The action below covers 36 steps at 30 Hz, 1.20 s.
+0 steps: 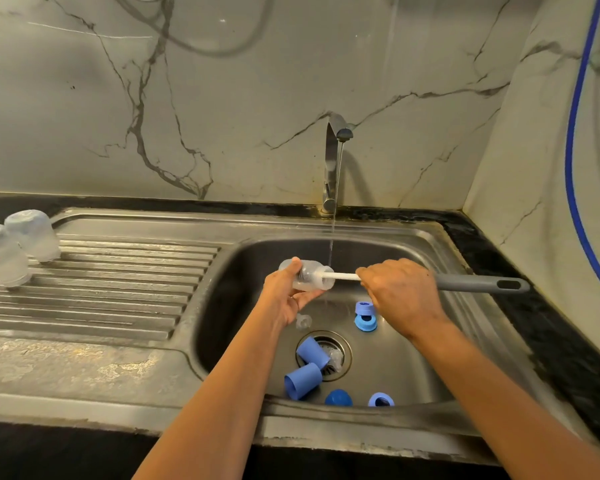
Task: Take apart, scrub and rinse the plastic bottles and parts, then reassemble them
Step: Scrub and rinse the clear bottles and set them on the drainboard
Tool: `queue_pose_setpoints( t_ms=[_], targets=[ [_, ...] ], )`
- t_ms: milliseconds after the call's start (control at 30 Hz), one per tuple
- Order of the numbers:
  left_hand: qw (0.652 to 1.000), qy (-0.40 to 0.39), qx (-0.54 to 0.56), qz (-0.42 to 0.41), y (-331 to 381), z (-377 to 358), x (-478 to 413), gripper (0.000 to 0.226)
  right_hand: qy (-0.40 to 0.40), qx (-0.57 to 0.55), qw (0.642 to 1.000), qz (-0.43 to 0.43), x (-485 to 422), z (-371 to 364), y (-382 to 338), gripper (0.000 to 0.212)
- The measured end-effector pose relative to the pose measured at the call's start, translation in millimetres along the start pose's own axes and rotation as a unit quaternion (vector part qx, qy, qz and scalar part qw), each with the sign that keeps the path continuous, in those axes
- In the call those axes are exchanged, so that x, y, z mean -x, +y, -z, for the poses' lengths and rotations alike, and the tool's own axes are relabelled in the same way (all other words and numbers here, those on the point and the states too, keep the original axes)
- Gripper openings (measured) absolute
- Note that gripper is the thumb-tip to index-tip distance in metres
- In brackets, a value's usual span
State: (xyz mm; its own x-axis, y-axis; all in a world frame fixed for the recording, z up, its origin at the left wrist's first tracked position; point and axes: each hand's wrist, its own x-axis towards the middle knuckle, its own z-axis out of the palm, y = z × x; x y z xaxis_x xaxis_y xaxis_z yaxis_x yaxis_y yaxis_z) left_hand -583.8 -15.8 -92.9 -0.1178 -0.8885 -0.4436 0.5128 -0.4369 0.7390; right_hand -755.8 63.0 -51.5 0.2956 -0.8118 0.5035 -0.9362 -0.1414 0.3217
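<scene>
My left hand (pixel 286 296) grips a clear plastic bottle (pixel 307 276) lying sideways over the sink basin (pixel 413 341). My right hand (pixel 397 292) holds a grey-handled bottle brush (pixel 482 284) whose white head sits inside the bottle's mouth. Water runs from the tap (pixel 333 157) just behind the bottle. In the basin lie two blue caps (pixel 307 367), two blue rings (pixel 365 317), a dark blue cap (pixel 338 398), another blue ring (pixel 381 399) and a clear teat (pixel 303 322).
Two clear bottles (pixel 14 249) stand upside down on the ribbed steel drainboard (pixel 118 282) at the left. A marble wall rises behind the sink. A blue hose (pixel 574 133) hangs down the right wall. A dark counter edge runs along the right.
</scene>
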Motion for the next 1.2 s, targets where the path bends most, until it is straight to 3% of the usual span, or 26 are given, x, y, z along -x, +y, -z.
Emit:
queue_pose_setpoints(
  t_ms=[67, 167, 267, 367, 500, 633, 800, 933, 1067, 1200],
  targets=[
    [1.0, -0.002, -0.031, -0.001, -3.3, -3.3, 1.1, 0.035, 0.021, 0.017, 1.0, -0.003, -1.6, -2.9, -3.3, 0.024],
    [0.999, -0.015, -0.034, -0.013, -3.8, -5.0, 2.2, 0.046, -0.015, 0.008, 0.999, -0.042, -2.4, -4.8, -10.3, 0.027],
    [0.999, -0.029, -0.03, -0.034, -3.3, -5.0, 3.2, 0.047, -0.068, -0.019, 0.992, -0.105, -2.4, -2.1, -17.8, 0.009],
    [0.996, -0.028, -0.053, -0.07, -3.6, -4.9, 5.4, 0.042, -0.19, -0.109, 0.959, -0.18, -3.6, -1.5, -23.1, 0.022],
    [0.994, -0.029, -0.054, -0.09, -3.3, -0.2, 4.6, 0.036, -0.252, -0.256, 0.911, -0.201, -0.4, -6.8, -29.8, 0.021],
    [0.996, -0.032, -0.016, -0.085, 1.0, -0.1, 5.3, 0.042, -0.229, -0.387, 0.865, -0.223, 3.5, -10.2, -10.2, 0.023],
    [0.994, -0.024, 0.005, -0.11, 1.4, -2.7, 7.9, 0.038, -0.207, -0.45, 0.808, -0.318, 1.3, -10.9, -9.8, 0.028],
    [0.992, -0.05, -0.025, -0.115, -4.8, -6.2, 10.2, 0.037, -0.268, -0.404, 0.817, -0.31, 3.0, -15.6, -15.5, 0.033],
    [0.99, -0.054, -0.066, -0.109, -3.1, 0.1, 7.1, 0.033, -0.341, -0.492, 0.741, -0.304, 3.0, -7.1, -18.0, 0.037],
    [0.997, -0.025, -0.003, -0.067, 2.4, -0.4, 6.3, 0.04, -0.312, -0.568, 0.687, -0.329, 7.3, -2.2, -4.3, 0.034]
  ],
)
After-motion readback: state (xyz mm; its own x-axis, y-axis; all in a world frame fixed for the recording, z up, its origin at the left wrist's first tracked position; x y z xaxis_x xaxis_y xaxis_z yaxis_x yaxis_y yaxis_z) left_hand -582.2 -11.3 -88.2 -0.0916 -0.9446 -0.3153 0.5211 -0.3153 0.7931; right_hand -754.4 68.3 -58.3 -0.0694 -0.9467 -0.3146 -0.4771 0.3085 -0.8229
